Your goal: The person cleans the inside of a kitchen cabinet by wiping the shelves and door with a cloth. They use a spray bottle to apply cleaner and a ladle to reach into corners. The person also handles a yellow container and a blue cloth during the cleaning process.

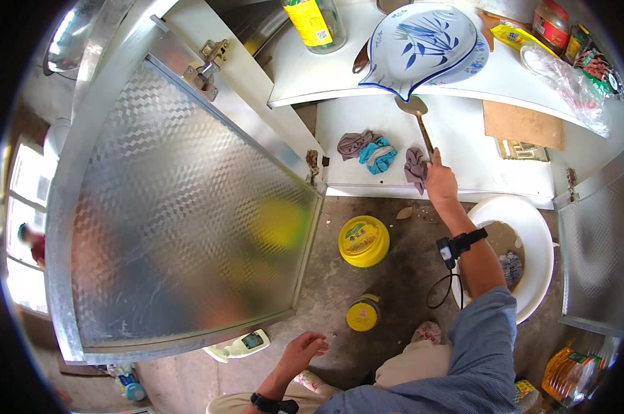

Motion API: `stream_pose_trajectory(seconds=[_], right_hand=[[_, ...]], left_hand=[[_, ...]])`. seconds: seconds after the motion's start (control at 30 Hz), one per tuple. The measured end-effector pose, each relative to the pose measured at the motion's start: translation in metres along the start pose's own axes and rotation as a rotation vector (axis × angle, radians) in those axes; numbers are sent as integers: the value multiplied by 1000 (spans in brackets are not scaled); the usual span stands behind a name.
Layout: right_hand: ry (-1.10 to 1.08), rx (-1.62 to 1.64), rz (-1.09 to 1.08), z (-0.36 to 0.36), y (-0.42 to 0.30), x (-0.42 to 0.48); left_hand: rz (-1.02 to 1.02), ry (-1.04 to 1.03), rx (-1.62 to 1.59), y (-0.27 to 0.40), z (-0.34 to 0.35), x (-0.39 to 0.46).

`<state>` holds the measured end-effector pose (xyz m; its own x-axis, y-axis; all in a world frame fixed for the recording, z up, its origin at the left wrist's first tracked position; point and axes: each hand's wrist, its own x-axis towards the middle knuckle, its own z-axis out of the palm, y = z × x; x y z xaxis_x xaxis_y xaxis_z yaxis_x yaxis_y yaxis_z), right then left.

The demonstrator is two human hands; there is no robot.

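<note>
My right hand (441,178) reaches into the lower shelf of a white cabinet (462,124), closed around the handle of a metal spatula (423,129); its rounded blade lies just below the upper shelf's edge. A brownish-purple cloth (415,168) lies against the left side of this hand. Further left on that shelf are another purplish cloth (356,145) and a blue one (378,156), both crumpled. My left hand (307,349) hangs above my lap with its fingers slightly curled and nothing in them.
An open frosted-glass door (188,207) fills the left side. A white basin (539,259) with murky water stands beneath my right forearm. Yellow-lidded containers (363,240) are on the floor. Blue-patterned dishes (426,41) and a glass jar (335,31) occupy the upper shelf. Someone (35,246) appears far left.
</note>
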<state>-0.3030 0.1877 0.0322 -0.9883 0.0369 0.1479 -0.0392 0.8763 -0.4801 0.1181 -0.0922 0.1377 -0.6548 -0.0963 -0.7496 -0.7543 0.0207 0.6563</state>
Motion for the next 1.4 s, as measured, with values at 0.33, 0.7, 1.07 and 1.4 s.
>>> stream_pose_trajectory(seconds=[0.33, 0.7, 1.07, 1.4], right_hand=[[-20, -86, 170, 21, 46, -4], [-6, -88, -164, 25, -51, 17], [-276, -354, 38, 95, -166, 77], [-279, -68, -694, 125, -148, 13]], left_hand=[[10, 14, -35, -9, 2, -1], [-22, -7, -8, -6, 2, 3], [-94, 15, -55, -10, -5, 6], [-127, 16, -58, -4, -8, 13]])
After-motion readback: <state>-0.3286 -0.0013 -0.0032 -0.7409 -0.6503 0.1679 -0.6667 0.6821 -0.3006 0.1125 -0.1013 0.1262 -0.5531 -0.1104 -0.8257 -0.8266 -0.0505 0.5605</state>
